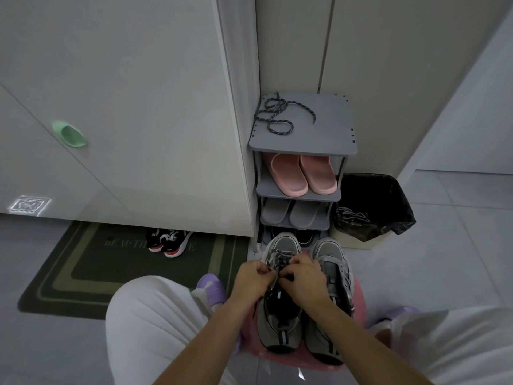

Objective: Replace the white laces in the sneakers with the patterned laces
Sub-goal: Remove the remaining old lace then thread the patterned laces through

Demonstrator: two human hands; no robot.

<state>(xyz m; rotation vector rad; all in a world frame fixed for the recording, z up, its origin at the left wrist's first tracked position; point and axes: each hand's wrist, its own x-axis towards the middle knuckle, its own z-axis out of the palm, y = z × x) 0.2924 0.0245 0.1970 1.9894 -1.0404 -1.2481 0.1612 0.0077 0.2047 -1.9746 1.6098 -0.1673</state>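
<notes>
Two grey and black sneakers stand side by side on a pink stool [291, 359] between my knees. The left sneaker [280, 309] carries a dark patterned lace [280, 258] through its eyelets. My left hand [254, 276] and my right hand [302, 280] meet over its tongue, each pinching a strand of that lace. The right sneaker [331, 276] shows no lace in its eyelets. A second patterned lace [277, 115] lies coiled on top of the grey shoe rack [319, 134]. White laces [351, 215] lie in the black-lined bin [374, 207].
The shoe rack holds pink slippers [302, 173] and grey slippers [291, 215] on lower shelves. A white cabinet [125, 107] fills the left. A green doormat [111, 262] bears a black and red pair of shoes [169, 241]. My purple slippers flank the stool.
</notes>
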